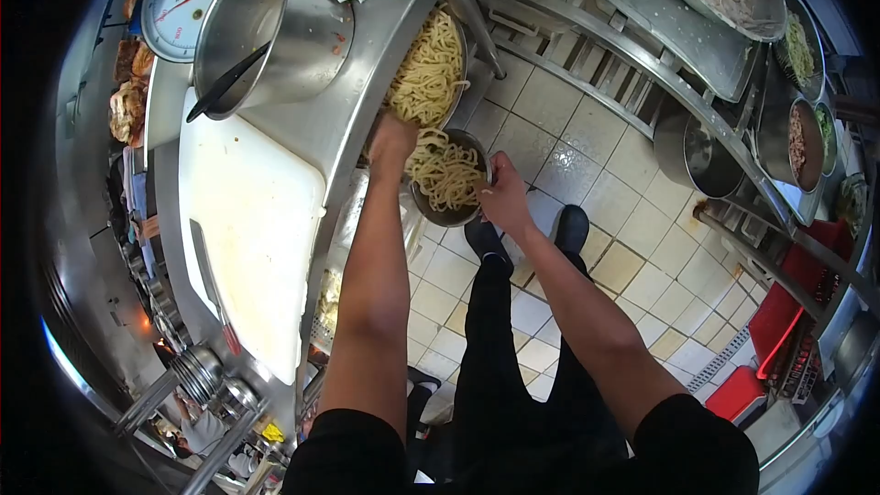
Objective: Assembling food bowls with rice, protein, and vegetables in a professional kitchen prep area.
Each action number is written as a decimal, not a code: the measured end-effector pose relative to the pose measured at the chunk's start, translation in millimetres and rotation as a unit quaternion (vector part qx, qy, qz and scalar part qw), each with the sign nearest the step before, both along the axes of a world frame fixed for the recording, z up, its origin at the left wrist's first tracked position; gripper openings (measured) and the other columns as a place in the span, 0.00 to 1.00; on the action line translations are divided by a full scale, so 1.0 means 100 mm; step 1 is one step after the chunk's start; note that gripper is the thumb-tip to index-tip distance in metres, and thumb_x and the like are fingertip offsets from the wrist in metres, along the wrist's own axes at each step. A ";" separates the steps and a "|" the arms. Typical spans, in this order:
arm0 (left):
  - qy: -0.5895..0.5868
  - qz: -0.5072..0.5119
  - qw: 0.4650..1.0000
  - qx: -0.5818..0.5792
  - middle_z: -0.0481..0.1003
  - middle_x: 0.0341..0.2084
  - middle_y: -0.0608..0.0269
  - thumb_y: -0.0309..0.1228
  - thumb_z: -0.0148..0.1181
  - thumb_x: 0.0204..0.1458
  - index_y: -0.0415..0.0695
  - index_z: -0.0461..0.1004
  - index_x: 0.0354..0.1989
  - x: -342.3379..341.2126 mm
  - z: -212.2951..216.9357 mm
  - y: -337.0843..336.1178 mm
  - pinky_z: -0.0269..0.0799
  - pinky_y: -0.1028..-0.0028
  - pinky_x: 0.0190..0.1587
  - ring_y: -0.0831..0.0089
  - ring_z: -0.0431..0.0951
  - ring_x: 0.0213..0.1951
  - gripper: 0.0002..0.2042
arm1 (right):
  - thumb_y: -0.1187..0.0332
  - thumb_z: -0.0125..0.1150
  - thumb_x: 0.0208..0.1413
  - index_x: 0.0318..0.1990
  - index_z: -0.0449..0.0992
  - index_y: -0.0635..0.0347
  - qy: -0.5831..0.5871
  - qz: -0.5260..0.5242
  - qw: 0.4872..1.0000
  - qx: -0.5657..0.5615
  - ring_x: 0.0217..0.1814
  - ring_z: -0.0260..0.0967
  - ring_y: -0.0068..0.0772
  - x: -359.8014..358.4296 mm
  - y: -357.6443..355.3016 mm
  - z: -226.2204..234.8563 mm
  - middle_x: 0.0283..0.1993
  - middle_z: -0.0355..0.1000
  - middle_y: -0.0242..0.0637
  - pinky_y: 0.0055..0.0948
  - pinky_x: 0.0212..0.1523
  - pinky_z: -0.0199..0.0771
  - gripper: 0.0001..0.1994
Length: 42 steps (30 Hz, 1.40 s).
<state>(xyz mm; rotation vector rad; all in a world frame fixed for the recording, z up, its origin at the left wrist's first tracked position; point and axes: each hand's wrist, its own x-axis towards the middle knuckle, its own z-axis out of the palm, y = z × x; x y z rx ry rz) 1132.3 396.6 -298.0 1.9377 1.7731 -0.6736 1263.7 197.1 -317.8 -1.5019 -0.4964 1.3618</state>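
Note:
My right hand (505,195) grips the right rim of a round metal bowl (476,144), thumb and fingers closed on its edge. Thick yellow noodles (445,174) fill much of that bowl. Just beyond it, partly under the counter, a larger metal container (461,41) holds a big heap of the same noodles (427,73). My left hand (392,139) is at the near edge of this heap, beside the bowl. Its fingers are hidden, so what they hold cannot be made out. Some noodle strands lie between the container and the bowl.
On the steel counter at left are a white cutting board (247,220) with a knife (206,261), a deep metal pot (316,46) and a dial scale (174,27). A steel rack (632,32) with food trays stands at right. Another person's foot (423,379) shows below.

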 end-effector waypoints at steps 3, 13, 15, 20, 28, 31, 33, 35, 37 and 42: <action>-0.060 0.041 0.988 0.139 0.74 0.50 0.40 0.44 0.51 0.54 0.42 0.70 0.57 -0.04 0.22 -0.20 0.69 0.54 0.52 0.42 0.72 0.53 0.25 | 0.79 0.54 0.51 0.35 0.60 0.60 0.000 0.008 1.000 -0.017 0.14 0.62 0.20 0.00 -0.01 0.01 0.21 0.63 0.32 0.24 0.11 0.61 0.09; -0.419 0.128 0.824 0.358 0.79 0.31 0.49 0.21 0.53 0.52 0.40 0.74 0.45 0.12 0.96 -1.28 0.75 0.63 0.39 0.47 0.80 0.34 0.12 | 0.77 0.56 0.49 0.34 0.59 0.59 0.052 0.009 0.998 -0.029 0.17 0.62 0.24 0.06 -0.03 -0.12 0.24 0.61 0.33 0.29 0.13 0.63 0.10; -0.465 0.143 0.791 0.370 0.78 0.27 0.53 0.17 0.54 0.49 0.39 0.75 0.40 0.16 0.83 -1.41 0.76 0.64 0.38 0.53 0.80 0.31 0.10 | 0.77 0.55 0.50 0.34 0.59 0.59 0.037 0.005 0.999 -0.006 0.16 0.62 0.22 0.07 -0.03 -0.09 0.23 0.61 0.33 0.28 0.12 0.63 0.09; -0.364 -0.045 0.878 0.306 0.75 0.42 0.50 0.20 0.59 0.48 0.38 0.72 0.48 0.16 0.47 -1.55 0.71 0.64 0.49 0.52 0.74 0.46 0.17 | 0.78 0.53 0.50 0.33 0.60 0.59 0.014 0.012 1.000 -0.013 0.17 0.62 0.20 0.12 -0.05 -0.05 0.21 0.60 0.31 0.26 0.12 0.62 0.08; -0.470 0.224 0.821 0.237 0.72 0.48 0.55 0.33 0.56 0.59 0.40 0.67 0.58 -0.27 0.14 -1.95 0.66 0.65 0.55 0.62 0.70 0.53 0.19 | 0.80 0.52 0.52 0.33 0.59 0.55 0.021 0.020 1.000 -0.003 0.11 0.57 0.16 0.34 -0.16 -0.21 0.21 0.60 0.27 0.21 0.08 0.58 0.10; -0.539 0.449 0.711 -0.049 0.71 0.54 0.58 0.48 0.39 0.67 0.41 0.65 0.62 -0.43 0.03 -1.82 0.65 0.64 0.59 0.66 0.70 0.57 0.25 | 0.82 0.51 0.50 0.32 0.60 0.55 0.100 0.038 0.994 0.001 0.11 0.56 0.16 0.56 -0.27 -0.07 0.22 0.60 0.26 0.20 0.09 0.58 0.10; -0.621 0.426 0.634 -0.176 0.71 0.56 0.57 0.49 0.39 0.67 0.39 0.64 0.62 -0.42 -0.02 -1.60 0.64 0.64 0.60 0.65 0.69 0.58 0.26 | 0.81 0.51 0.49 0.33 0.61 0.54 0.101 0.067 0.993 -0.003 0.12 0.56 0.16 0.66 -0.31 0.04 0.22 0.61 0.26 0.21 0.09 0.58 0.09; -0.649 0.433 0.567 -0.264 0.72 0.55 0.56 0.45 0.40 0.67 0.36 0.66 0.58 -0.34 -0.04 -1.26 0.63 0.64 0.62 0.64 0.70 0.57 0.24 | 0.80 0.51 0.49 0.33 0.62 0.54 0.092 0.093 0.991 -0.009 0.12 0.56 0.17 0.72 -0.31 0.11 0.22 0.61 0.26 0.22 0.09 0.58 0.09; -0.674 0.380 0.528 -0.350 0.73 0.53 0.56 0.43 0.42 0.67 0.36 0.66 0.58 -0.22 -0.02 -0.93 0.64 0.64 0.61 0.63 0.72 0.55 0.22 | 0.80 0.51 0.49 0.33 0.62 0.54 0.073 0.117 0.990 -0.019 0.11 0.56 0.17 0.74 -0.29 0.15 0.22 0.62 0.26 0.21 0.09 0.58 0.09; -0.610 0.452 0.578 -0.298 0.73 0.41 0.59 0.38 0.48 0.65 0.40 0.68 0.49 0.05 0.09 -0.79 0.69 0.62 0.54 0.63 0.74 0.46 0.14 | 0.80 0.52 0.50 0.33 0.61 0.55 0.077 0.100 0.992 -0.017 0.12 0.57 0.17 0.76 -0.47 0.19 0.23 0.62 0.27 0.21 0.10 0.58 0.09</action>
